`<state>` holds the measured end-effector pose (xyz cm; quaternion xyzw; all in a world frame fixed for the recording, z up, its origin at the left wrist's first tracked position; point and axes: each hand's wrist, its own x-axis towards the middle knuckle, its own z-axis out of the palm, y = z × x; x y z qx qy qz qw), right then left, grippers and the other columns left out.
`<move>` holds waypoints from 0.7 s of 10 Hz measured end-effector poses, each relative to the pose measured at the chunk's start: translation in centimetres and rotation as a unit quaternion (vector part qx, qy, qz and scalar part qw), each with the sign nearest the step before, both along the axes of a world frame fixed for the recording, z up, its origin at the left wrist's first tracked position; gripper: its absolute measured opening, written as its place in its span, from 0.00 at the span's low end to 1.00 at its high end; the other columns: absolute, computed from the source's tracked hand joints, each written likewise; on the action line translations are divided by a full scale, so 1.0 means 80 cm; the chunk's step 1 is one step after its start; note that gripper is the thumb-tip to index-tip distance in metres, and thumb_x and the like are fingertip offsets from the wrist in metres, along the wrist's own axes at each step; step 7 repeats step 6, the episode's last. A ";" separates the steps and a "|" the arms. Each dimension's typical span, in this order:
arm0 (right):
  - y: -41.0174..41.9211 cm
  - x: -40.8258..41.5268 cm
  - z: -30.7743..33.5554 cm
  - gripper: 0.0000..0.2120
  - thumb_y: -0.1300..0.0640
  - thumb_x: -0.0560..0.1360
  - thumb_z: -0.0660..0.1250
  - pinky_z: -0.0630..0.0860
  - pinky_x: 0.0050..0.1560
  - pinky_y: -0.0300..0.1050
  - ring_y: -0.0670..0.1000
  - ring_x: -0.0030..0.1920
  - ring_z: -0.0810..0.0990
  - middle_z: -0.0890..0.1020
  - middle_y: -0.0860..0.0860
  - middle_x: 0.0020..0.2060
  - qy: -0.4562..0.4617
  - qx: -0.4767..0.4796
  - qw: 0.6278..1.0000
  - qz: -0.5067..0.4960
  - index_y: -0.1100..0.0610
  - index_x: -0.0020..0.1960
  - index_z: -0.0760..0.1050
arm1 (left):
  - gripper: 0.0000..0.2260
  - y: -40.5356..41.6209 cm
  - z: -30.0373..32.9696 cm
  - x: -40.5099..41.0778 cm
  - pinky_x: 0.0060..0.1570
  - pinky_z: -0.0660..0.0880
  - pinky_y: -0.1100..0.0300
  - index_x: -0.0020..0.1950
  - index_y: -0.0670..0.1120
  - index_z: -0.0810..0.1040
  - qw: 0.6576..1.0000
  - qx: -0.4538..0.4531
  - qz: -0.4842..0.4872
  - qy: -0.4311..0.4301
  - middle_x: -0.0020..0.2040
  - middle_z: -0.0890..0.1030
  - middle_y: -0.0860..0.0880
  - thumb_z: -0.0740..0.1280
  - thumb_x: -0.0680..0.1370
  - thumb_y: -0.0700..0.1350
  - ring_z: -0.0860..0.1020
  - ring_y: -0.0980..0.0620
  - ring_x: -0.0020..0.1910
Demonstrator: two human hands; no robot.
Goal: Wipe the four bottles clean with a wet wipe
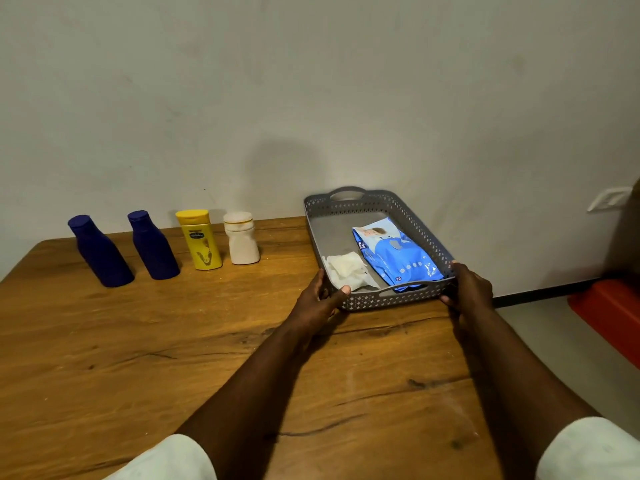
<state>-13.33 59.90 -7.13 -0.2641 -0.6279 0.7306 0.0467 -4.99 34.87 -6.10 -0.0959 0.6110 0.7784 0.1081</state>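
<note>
Four bottles stand upside down in a row at the table's far left: a dark blue bottle (98, 252), a second dark blue bottle (152, 245), a yellow bottle (200, 240) and a white bottle (240, 238). To their right sits a grey perforated tray (420, 233). Inside it lie a crumpled white wet wipe (346, 270) and a blue pack of wipes (398, 254). My left hand (320, 299) grips the tray's near left corner, thumb over the rim. My right hand (471, 289) grips its near right corner.
The wooden table (173, 341) ends just right of the tray, and its far edge meets a pale wall. A red object (609, 317) lies on the floor at the right. A wall socket (609, 198) is mounted on the right.
</note>
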 end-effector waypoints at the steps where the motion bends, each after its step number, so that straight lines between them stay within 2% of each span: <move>1: 0.001 0.003 0.001 0.12 0.51 0.75 0.65 0.76 0.37 0.43 0.50 0.45 0.81 0.82 0.53 0.46 0.007 -0.003 1.000 0.005 0.56 0.55 0.77 | 0.32 -0.002 0.000 0.002 0.43 0.78 0.66 0.77 0.54 0.55 0.998 -0.055 -0.003 0.018 0.74 0.65 0.47 0.67 0.77 0.42 0.75 0.52 0.59; 2: 0.004 0.004 0.002 0.13 0.51 0.75 0.64 0.76 0.37 0.44 0.50 0.45 0.81 0.82 0.54 0.47 0.012 -0.001 1.000 0.014 0.56 0.57 0.77 | 0.39 -0.009 -0.003 0.003 0.68 0.67 0.47 0.78 0.54 0.49 0.990 -0.142 -0.004 0.019 0.78 0.57 0.47 0.70 0.75 0.50 0.62 0.45 0.74; 3: 0.003 0.008 0.004 0.13 0.51 0.75 0.64 0.76 0.37 0.44 0.50 0.45 0.80 0.82 0.53 0.48 0.016 0.002 1.000 0.014 0.55 0.57 0.76 | 0.40 -0.018 0.002 0.007 0.70 0.64 0.44 0.78 0.54 0.47 0.989 -0.148 0.005 0.021 0.79 0.53 0.48 0.70 0.74 0.51 0.60 0.45 0.75; 4: 0.000 0.010 0.005 0.12 0.49 0.75 0.63 0.78 0.41 0.46 0.52 0.49 0.80 0.82 0.53 0.49 0.022 0.016 1.000 0.009 0.54 0.55 0.76 | 0.38 -0.029 0.012 0.016 0.67 0.67 0.48 0.78 0.55 0.47 0.988 -0.152 0.008 0.036 0.79 0.52 0.50 0.69 0.76 0.50 0.59 0.46 0.75; 5: -0.003 0.010 0.002 0.21 0.44 0.69 0.65 0.77 0.39 0.46 0.55 0.50 0.79 0.81 0.55 0.51 0.022 0.048 0.999 -0.014 0.55 0.57 0.75 | 0.37 -0.047 0.023 0.029 0.61 0.67 0.54 0.78 0.54 0.48 0.986 -0.160 0.017 0.050 0.79 0.52 0.51 0.67 0.77 0.49 0.58 0.46 0.75; 6: 0.000 0.008 -0.001 0.28 0.44 0.67 0.67 0.78 0.51 0.55 0.57 0.55 0.78 0.79 0.56 0.58 0.041 0.130 0.988 -0.067 0.56 0.62 0.73 | 0.35 -0.068 0.033 0.048 0.62 0.66 0.55 0.78 0.55 0.50 0.978 -0.188 0.054 0.068 0.78 0.55 0.50 0.67 0.77 0.49 0.59 0.47 0.75; 7: 0.000 0.008 -0.001 0.28 0.44 0.67 0.67 0.78 0.51 0.55 0.57 0.55 0.78 0.79 0.56 0.58 0.041 0.130 0.988 -0.067 0.56 0.62 0.73 | 0.35 -0.068 0.033 0.048 0.62 0.66 0.55 0.78 0.55 0.50 0.978 -0.188 0.054 0.068 0.78 0.55 0.50 0.67 0.77 0.49 0.59 0.47 0.75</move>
